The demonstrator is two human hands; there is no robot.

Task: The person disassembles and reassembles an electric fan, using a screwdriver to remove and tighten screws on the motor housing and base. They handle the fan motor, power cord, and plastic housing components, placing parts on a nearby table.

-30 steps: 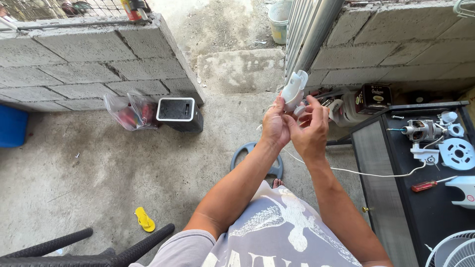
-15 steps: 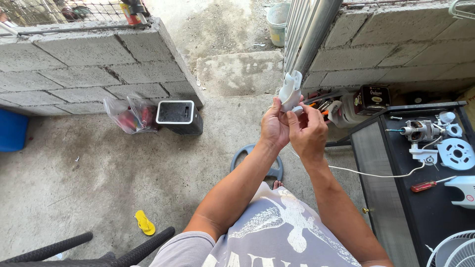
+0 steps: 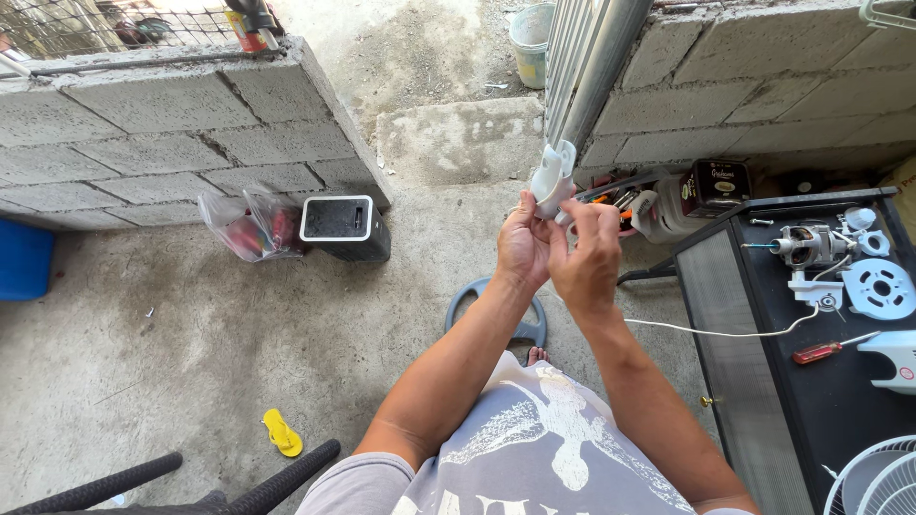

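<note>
My left hand (image 3: 523, 246) grips a white plastic fan part (image 3: 553, 178), held upright at arm's length. My right hand (image 3: 585, 253) is pressed against the left, its fingers pinching at the base of the same part. A white cord (image 3: 725, 334) trails from my hands to the black table (image 3: 754, 381) on the right. On that table lie a bare fan motor (image 3: 809, 245), white round fan pieces (image 3: 879, 288) and a red-handled screwdriver (image 3: 821, 352).
Grey block walls (image 3: 172, 124) stand on both sides of a gap with a metal post (image 3: 596, 67). On the concrete floor are a black box (image 3: 342, 227), a plastic bag (image 3: 246, 227), a yellow sandal (image 3: 281, 432) and a blue ring (image 3: 477, 310). A fan grille (image 3: 878, 482) shows bottom right.
The hands and the white part stay nearly where they were; the fingers of my right hand have shifted slightly at the part's base.
</note>
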